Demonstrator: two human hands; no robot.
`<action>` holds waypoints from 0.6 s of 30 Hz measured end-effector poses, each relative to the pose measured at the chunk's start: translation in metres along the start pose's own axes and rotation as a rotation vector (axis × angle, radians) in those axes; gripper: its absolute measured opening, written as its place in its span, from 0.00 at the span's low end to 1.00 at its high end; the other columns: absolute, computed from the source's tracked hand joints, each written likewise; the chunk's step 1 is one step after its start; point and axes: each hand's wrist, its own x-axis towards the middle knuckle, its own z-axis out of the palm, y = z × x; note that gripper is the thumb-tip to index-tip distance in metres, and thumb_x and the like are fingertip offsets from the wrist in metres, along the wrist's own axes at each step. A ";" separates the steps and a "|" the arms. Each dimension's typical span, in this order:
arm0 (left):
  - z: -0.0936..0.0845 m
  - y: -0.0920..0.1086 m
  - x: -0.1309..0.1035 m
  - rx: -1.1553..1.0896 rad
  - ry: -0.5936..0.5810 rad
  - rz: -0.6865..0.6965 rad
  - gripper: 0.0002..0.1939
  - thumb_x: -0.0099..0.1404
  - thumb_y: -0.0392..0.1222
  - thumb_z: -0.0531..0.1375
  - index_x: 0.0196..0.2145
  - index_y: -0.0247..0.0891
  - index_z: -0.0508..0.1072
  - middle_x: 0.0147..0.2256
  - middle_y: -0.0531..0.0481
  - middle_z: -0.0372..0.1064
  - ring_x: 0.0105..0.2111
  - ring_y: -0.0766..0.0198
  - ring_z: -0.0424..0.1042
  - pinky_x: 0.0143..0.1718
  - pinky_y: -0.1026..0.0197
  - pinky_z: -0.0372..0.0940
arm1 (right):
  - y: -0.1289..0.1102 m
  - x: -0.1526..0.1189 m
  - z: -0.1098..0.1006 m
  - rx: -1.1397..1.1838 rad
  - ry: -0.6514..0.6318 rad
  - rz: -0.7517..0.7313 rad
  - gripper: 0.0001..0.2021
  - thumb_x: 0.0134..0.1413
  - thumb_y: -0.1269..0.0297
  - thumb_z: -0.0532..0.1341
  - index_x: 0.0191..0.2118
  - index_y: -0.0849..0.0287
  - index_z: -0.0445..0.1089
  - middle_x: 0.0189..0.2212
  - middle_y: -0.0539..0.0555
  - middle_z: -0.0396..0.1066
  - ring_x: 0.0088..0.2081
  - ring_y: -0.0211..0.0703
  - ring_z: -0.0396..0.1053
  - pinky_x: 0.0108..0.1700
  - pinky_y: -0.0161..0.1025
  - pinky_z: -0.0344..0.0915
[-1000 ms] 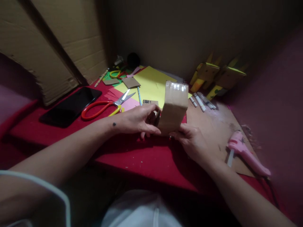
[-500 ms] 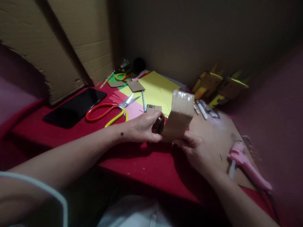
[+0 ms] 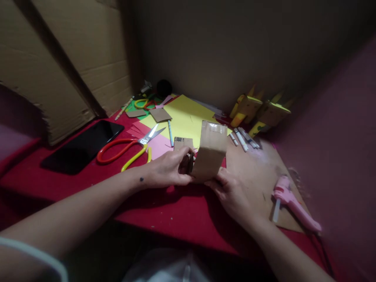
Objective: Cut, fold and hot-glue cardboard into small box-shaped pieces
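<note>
A folded piece of brown cardboard [image 3: 212,150], with a shiny strip of clear tape near its top, is held between both hands over the front of the red table. My left hand [image 3: 172,166] closes on its left side, thumb and fingers curled. My right hand [image 3: 232,192] pinches its lower right edge. Just beyond my left fingers a small cardboard piece with black print [image 3: 183,143] shows; I cannot tell whether it is joined to the held one. Scissors with red and yellow handles [image 3: 133,145] lie open left of my left hand.
A black phone [image 3: 82,147] lies at the left. Yellow paper [image 3: 186,115], cardboard squares [image 3: 160,114] and a blue pencil [image 3: 170,133] are behind. At the right, a pink glue gun [image 3: 293,203] rests on a cardboard sheet [image 3: 249,168], near white sticks [image 3: 242,139] and yellow-trimmed cardboard figures [image 3: 249,105].
The whole view has shifted, so everything sits a little lower and further left. Both hands keep their hold on the cardboard, which has barely moved relative to the table.
</note>
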 end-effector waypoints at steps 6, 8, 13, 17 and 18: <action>0.003 0.004 -0.006 -0.068 0.027 -0.050 0.27 0.56 0.42 0.66 0.50 0.39 0.61 0.41 0.44 0.73 0.41 0.54 0.75 0.40 0.54 0.69 | -0.013 -0.015 -0.011 0.008 0.242 0.029 0.04 0.59 0.68 0.59 0.40 0.56 0.69 0.32 0.51 0.72 0.33 0.39 0.71 0.37 0.35 0.67; 0.006 0.006 -0.008 -0.070 0.049 -0.096 0.27 0.56 0.42 0.66 0.50 0.38 0.60 0.43 0.42 0.73 0.42 0.53 0.75 0.42 0.53 0.70 | -0.017 -0.022 -0.013 0.004 0.321 0.044 0.03 0.59 0.67 0.58 0.36 0.56 0.70 0.28 0.50 0.71 0.31 0.38 0.70 0.35 0.34 0.67; 0.015 0.010 -0.015 -0.045 0.133 -0.215 0.29 0.56 0.47 0.66 0.50 0.38 0.59 0.44 0.41 0.74 0.43 0.51 0.75 0.41 0.52 0.71 | -0.019 -0.033 -0.008 0.405 0.137 0.432 0.08 0.53 0.58 0.63 0.31 0.58 0.67 0.23 0.49 0.69 0.24 0.37 0.68 0.25 0.34 0.66; 0.025 0.016 -0.021 -0.040 0.251 -0.275 0.28 0.55 0.48 0.66 0.49 0.40 0.60 0.41 0.45 0.75 0.39 0.51 0.77 0.33 0.56 0.72 | -0.020 -0.037 0.000 0.716 0.219 0.610 0.18 0.42 0.57 0.70 0.36 0.57 0.64 0.31 0.49 0.69 0.27 0.37 0.70 0.28 0.36 0.71; 0.028 0.018 -0.021 -0.056 0.272 -0.300 0.28 0.55 0.48 0.66 0.48 0.40 0.60 0.39 0.45 0.75 0.37 0.52 0.77 0.30 0.57 0.71 | -0.021 -0.037 0.002 0.765 0.252 0.611 0.20 0.41 0.58 0.71 0.37 0.57 0.63 0.33 0.50 0.69 0.30 0.38 0.71 0.31 0.39 0.73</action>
